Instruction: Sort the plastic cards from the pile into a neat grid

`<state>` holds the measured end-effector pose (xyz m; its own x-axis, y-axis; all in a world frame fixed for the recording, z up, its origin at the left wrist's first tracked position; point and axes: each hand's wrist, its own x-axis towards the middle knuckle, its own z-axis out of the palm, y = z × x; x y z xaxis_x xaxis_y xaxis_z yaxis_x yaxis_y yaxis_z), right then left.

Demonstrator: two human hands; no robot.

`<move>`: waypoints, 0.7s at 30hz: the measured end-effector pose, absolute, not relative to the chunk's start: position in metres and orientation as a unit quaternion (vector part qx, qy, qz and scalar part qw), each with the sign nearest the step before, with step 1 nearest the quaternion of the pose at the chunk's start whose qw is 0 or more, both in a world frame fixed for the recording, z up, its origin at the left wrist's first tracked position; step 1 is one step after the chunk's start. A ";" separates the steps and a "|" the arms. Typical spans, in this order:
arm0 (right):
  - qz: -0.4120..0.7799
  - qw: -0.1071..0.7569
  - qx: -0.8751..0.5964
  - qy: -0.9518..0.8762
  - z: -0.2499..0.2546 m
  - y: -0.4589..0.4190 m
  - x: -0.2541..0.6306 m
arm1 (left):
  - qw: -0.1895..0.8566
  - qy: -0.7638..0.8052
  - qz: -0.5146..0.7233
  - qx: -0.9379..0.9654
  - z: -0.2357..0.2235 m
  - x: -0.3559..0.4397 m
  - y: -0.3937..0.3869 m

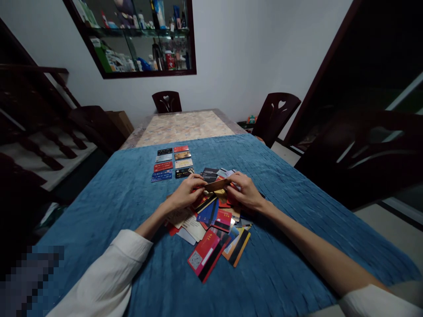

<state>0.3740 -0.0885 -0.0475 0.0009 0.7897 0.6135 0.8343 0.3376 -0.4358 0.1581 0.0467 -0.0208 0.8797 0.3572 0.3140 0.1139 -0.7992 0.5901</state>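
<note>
Between my two hands a brown-gold plastic card [216,185] is held tilted, just above a loose pile of cards. My left hand [188,190] pinches its left end, and my right hand [243,189] pinches its right end. Under and in front of them the pile spreads out, with a red card bearing a QR code [208,255], a blue card [208,212] and an orange card with a black stripe [237,247]. Beyond my left hand, several cards lie in two neat columns, among them a blue card [161,176] and a black card [184,172].
A blue cloth [132,198] covers the near part of the table, and a patterned tabletop [188,125] shows at the far end. Dark wooden chairs stand around, one at the far right [276,115]. A glass-shelved wall cabinet [145,39] holds bottles.
</note>
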 end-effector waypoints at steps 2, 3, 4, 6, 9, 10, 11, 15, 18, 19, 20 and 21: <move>-0.029 0.427 -0.573 -0.699 -0.045 -0.089 0.373 | 0.287 0.124 0.213 0.926 -0.019 0.158 0.045; -0.030 0.433 -0.573 -0.695 -0.043 -0.089 0.372 | 0.287 0.123 0.214 0.926 -0.019 0.159 0.045; -0.031 0.438 -0.573 -0.692 -0.042 -0.088 0.371 | 0.287 0.121 0.214 0.926 -0.018 0.159 0.045; -0.035 0.442 -0.575 -0.688 -0.039 -0.088 0.370 | 0.289 0.116 0.210 0.927 -0.018 0.159 0.045; -0.045 0.449 -0.568 -0.688 -0.033 -0.086 0.369 | 0.289 0.113 0.207 0.928 -0.020 0.159 0.046; -0.047 0.454 -0.564 -0.688 -0.032 -0.086 0.368 | 0.289 0.112 0.210 0.927 -0.021 0.159 0.047; -0.048 0.460 -0.560 -0.687 -0.030 -0.085 0.368 | 0.289 0.113 0.214 0.926 -0.021 0.159 0.047; -0.049 0.471 -0.551 -0.687 -0.021 -0.085 0.368 | 0.288 0.113 0.230 0.923 -0.020 0.159 0.045; -0.066 0.457 -0.553 -0.694 -0.012 -0.085 0.370 | 0.285 0.115 0.238 0.921 -0.017 0.159 0.043; -0.072 0.447 -0.556 -0.697 -0.009 -0.085 0.371 | 0.283 0.116 0.240 0.921 -0.016 0.159 0.042; -0.077 0.434 -0.560 -0.701 -0.006 -0.086 0.372 | 0.282 0.116 0.241 0.921 -0.015 0.159 0.041; -0.083 0.419 -0.564 -0.706 -0.004 -0.086 0.373 | 0.281 0.118 0.242 0.921 -0.015 0.159 0.041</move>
<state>0.3729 -0.0855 -0.0037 -0.0112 0.7273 0.6862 0.8668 0.3492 -0.3560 0.1593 0.0406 -0.0146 0.8555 0.3525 0.3794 0.0808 -0.8144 0.5746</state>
